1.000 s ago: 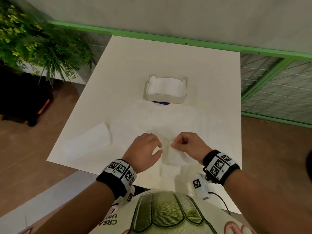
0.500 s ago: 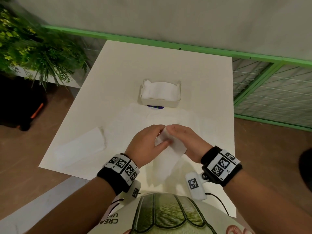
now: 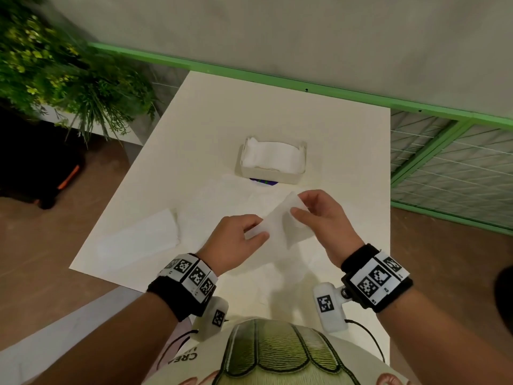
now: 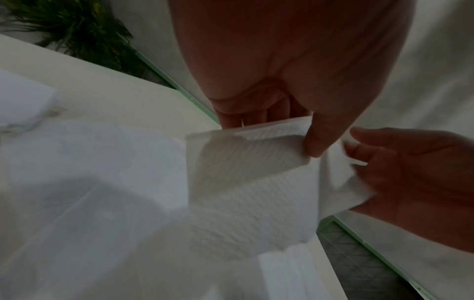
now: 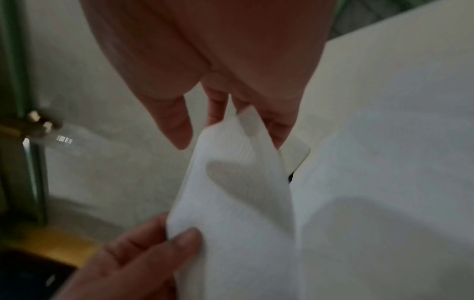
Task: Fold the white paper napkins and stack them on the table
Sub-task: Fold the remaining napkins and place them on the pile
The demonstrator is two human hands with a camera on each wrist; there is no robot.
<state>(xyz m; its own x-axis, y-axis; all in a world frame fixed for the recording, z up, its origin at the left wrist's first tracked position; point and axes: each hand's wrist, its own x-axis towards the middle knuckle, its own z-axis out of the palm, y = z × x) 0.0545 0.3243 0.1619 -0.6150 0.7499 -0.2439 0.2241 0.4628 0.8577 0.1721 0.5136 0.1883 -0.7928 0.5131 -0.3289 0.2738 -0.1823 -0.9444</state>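
On my right wrist feed, my right hand (image 5: 218, 85) reaches down from the top, its fingers (image 5: 279, 130) behind the upper edge of a white napkin (image 5: 231, 192), the thumb just beside that edge. My left hand (image 5: 143, 261) comes in from the lower left and pinches the napkin's lower left corner. The sheet hangs between both hands above the pale table (image 5: 397, 142). The picture is dim and a little blurred.

The thin white paper napkin (image 4: 251, 182) pinched between the fingers (image 4: 318, 140) shows a fine embossed, matt weave. Beyond the fingertips, the cream rectangular table (image 3: 277, 112) looks smooth and matt, like the white napkin box (image 3: 270, 175).
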